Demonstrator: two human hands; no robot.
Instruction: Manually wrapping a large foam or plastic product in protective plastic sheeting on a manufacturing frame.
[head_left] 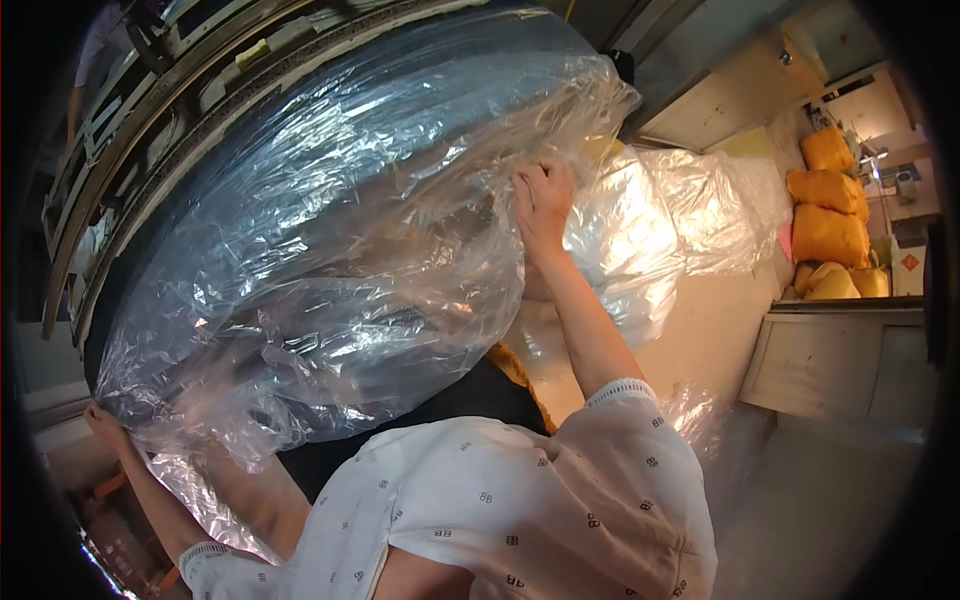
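Observation:
A large sheet of clear plastic film (pixel 330 230), wrinkled and shiny, spreads in front of me over a dark, rounded surface (pixel 440 80). At the lower left, my left hand (pixel 105 427) is closed on the gathered corner of the film, its fingers partly hidden. My right hand (pixel 545 205) is up at the right side of the film, fingers curled and gripping its edge. Between the two hands the film hangs in loose folds, its near edge close to my body.
Beyond the film runs a long machine frame with curved rails (pixel 150 160). More shiny plastic (pixel 680 210) lies on the pale floor to the right. Stuffed orange sacks (pixel 830 235) are piled at the far right, above a pale cabinet (pixel 840 365).

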